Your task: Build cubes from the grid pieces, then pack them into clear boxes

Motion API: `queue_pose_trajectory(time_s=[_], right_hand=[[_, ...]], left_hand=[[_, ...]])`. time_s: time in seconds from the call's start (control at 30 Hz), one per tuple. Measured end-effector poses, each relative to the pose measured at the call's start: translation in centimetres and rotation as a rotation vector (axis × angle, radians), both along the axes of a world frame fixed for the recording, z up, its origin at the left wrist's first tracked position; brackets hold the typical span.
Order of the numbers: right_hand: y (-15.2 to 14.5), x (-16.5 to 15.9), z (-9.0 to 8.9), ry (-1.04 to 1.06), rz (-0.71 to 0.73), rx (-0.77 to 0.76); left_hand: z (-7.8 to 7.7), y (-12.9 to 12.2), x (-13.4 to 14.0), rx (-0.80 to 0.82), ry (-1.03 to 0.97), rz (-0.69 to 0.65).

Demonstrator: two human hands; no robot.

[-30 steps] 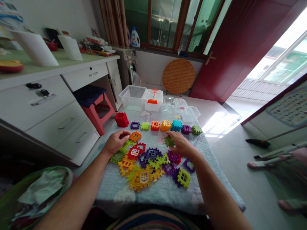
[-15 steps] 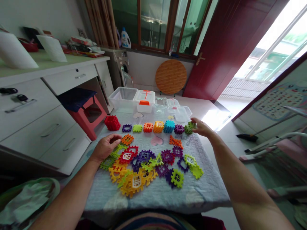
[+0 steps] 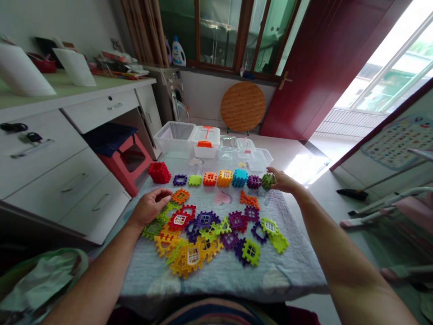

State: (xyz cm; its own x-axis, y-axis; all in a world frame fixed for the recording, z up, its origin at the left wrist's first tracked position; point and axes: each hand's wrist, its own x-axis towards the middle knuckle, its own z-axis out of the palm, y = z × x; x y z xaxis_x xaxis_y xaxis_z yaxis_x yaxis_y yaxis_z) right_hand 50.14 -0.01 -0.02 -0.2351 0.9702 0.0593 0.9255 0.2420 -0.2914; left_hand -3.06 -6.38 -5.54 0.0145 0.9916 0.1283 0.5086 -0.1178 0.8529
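My right hand (image 3: 283, 179) is closed on a short stack of dark green toothed plastic building tiles (image 3: 268, 181) at the right end of a row. The row also holds stacks of purple (image 3: 254, 182), blue (image 3: 240, 178), yellow (image 3: 225, 178), orange (image 3: 210, 179) and red tiles (image 3: 159, 173). Half curled, with nothing visible in its fingers, my left hand (image 3: 153, 205) rests beside an orange window tile (image 3: 180, 196); whether it touches the tile is unclear. Loose yellow tiles (image 3: 182, 266), green tiles (image 3: 279, 243) and purple tiles (image 3: 237, 220) lie scattered nearer to me.
Clear plastic bins (image 3: 176, 137) and a lidded box with orange clips (image 3: 206, 144) stand at the table's far edge. A cloth (image 3: 230, 282) covers the table. To the left are a pink stool (image 3: 130, 158) and a white drawer cabinet (image 3: 67, 180).
My right hand has shifted slightly at the green stack, which now sits squarer at the end of the row. My left hand keeps its place beside the orange tile.
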Motion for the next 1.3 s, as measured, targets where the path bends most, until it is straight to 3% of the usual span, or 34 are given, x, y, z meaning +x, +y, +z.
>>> queue_pose_trajectory(time_s=[0.33,0.5,0.67,0.8,0.93,1.03,1.17,1.3], right_hand=[[0.5,-0.4,-0.8,0.036,-0.038,-0.046],[0.1,-0.7,0.0,0.025,-0.05,-0.026],[-2.8,-1.7,2.4,0.138,-0.059,0.226],[-7.1,-6.2,3.3,0.356,-0.067,0.306],[-10.3,-13.4,1.7,0.333,0.151,0.152],[-11.0,-17.3,-0.1,0.236,0.253,0.127],[-10.8,-18.8,-1.6,0.14,0.31,0.103],[-10.4,-18.6,-2.1,0.122,0.325,0.077]], left_hand=[[-0.3,-0.1,-0.2,-0.018,-0.021,-0.007],[-0.3,0.0,-0.2,-0.02,-0.025,-0.005],[-0.3,0.0,-0.2,-0.018,-0.011,-0.012],[-0.3,0.0,-0.2,-0.013,-0.004,-0.021],[-0.2,0.0,-0.1,-0.013,-0.017,-0.019],[0.1,-0.2,0.0,-0.025,-0.038,-0.022],[0.6,-0.4,0.3,-0.034,-0.04,-0.019],[1.1,-0.3,0.4,-0.054,-0.02,-0.031]])
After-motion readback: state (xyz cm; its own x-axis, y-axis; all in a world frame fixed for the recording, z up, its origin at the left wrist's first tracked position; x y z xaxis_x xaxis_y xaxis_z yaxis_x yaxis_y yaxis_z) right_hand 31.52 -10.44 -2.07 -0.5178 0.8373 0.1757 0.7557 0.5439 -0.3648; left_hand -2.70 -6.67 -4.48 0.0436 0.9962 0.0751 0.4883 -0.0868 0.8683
